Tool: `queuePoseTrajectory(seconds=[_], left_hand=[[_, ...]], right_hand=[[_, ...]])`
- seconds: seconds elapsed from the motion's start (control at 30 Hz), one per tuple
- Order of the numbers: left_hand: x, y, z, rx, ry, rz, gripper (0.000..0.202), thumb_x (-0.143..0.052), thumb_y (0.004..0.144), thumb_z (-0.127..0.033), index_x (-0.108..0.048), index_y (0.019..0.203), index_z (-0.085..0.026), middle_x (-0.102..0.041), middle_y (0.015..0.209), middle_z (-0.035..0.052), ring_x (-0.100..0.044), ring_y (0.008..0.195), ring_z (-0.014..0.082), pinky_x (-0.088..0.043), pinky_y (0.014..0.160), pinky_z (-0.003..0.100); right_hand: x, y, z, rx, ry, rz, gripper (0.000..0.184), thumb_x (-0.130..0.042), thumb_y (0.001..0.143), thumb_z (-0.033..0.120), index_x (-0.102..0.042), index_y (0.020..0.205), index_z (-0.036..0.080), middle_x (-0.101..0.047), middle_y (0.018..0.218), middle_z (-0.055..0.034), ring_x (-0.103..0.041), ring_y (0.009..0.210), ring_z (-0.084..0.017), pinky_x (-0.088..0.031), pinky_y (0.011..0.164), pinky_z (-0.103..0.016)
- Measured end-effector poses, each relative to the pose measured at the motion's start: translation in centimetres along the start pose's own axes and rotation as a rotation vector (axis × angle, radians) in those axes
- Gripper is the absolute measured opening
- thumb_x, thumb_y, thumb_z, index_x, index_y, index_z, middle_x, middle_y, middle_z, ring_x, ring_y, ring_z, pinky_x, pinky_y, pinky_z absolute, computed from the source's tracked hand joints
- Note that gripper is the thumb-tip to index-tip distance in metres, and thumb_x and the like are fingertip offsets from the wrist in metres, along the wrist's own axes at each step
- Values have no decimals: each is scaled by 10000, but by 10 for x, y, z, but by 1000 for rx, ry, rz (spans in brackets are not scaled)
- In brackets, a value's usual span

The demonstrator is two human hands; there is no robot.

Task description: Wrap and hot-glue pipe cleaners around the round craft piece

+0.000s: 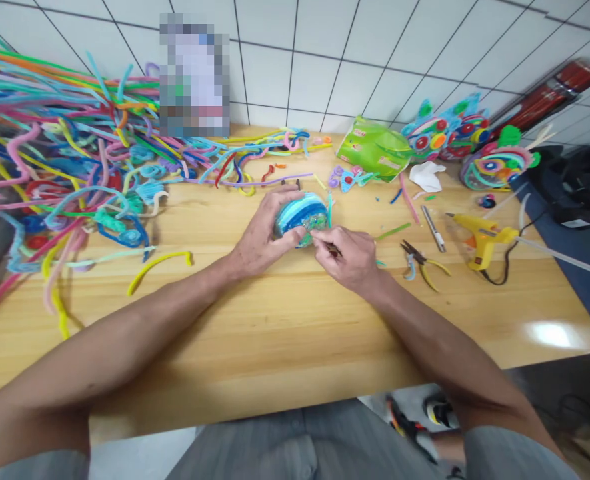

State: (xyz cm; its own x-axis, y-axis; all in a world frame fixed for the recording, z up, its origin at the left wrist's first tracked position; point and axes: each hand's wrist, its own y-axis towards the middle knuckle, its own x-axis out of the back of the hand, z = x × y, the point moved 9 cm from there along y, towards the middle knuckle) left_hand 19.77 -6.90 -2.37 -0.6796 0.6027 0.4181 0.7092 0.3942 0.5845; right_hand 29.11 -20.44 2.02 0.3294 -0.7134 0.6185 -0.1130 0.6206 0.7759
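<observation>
A rounded object banded with blue, turquoise and pale green pipe cleaners point(302, 208) is held over the middle of the table. My left hand point(262, 233) wraps around its left side, the thumb across its near face. That near face shows a shiny, greenish patch without bands. My right hand point(349, 259) is closed, its fingertips pinched against the lower right of the object. Something small and dark shows under its curled fingers, too hidden to name. Close behind the object stands a thin turquoise strand point(329, 208).
Tangled pipe cleaners point(99, 153) cover the left side. At right lie pliers point(425, 265), a craft knife or pen point(433, 229) and a yellow glue gun point(482, 239). A green packet point(373, 148) and decorated figures point(497, 163) stand near the tiled wall point(315, 60).
</observation>
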Motion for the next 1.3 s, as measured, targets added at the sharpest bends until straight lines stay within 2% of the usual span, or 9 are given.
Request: queuePoseTrajectory(seconds=[0.27, 0.53, 0.7, 1.1, 1.2, 1.3], left_hand=[[0, 0, -3, -1, 30, 56, 559, -571, 1114, -533, -489, 1595, -259, -525, 1645, 161, -461, 1598, 344, -397, 1331, 589], [0, -1, -2, -6, -3, 40, 542, -563, 1120, -514, -492, 1589, -251, -514, 1641, 163, -447, 1603, 325, -383, 1345, 564], [-4, 1, -4, -11, -21, 57, 597, -594, 1095, -551, -473, 1585, -231, -516, 1621, 196, -466, 1587, 342, -405, 1319, 585], [-8, 1, -1, 7, -36, 63, 573, -474, 1128, -576, -482, 1593, -240, -530, 1633, 163, -399, 1636, 319, -359, 1350, 575], [-8, 2, -1, 20, -46, 83, 594, -480, 1115, -615, -480, 1601, -272, -528, 1643, 145, -396, 1639, 326, -361, 1348, 594], [-6, 2, -1, 17, -66, 99, 628, -485, 1103, -653, -484, 1600, -270, -512, 1654, 165, -405, 1635, 348, -363, 1343, 621]], right_hand=[[0, -1, -2, -33, -1, -1, 176, -655, 989, 95, -718, 1069, 238, -784, 781, 31, -726, 633, -114, -563, 644, -231], [3, 3, -2, -57, 31, 5, 186, -671, 972, 79, -744, 1055, 228, -772, 759, 27, -696, 608, -116, -538, 628, -229], [4, 1, -5, -68, -13, 31, 143, -696, 975, 139, -774, 1031, 245, -768, 704, 36, -640, 504, -118, -509, 580, -252], [3, -3, -15, -170, 39, -6, 114, -730, 944, 170, -791, 1000, 249, -777, 690, 26, -621, 454, -118, -484, 492, -255], [2, -4, -17, -187, 35, 2, 99, -736, 948, 195, -794, 996, 260, -777, 690, 14, -614, 452, -130, -495, 482, -273], [0, -5, -18, -193, 50, 9, 115, -736, 943, 187, -797, 1012, 255, -763, 671, 18, -582, 437, -123, -488, 470, -271]])
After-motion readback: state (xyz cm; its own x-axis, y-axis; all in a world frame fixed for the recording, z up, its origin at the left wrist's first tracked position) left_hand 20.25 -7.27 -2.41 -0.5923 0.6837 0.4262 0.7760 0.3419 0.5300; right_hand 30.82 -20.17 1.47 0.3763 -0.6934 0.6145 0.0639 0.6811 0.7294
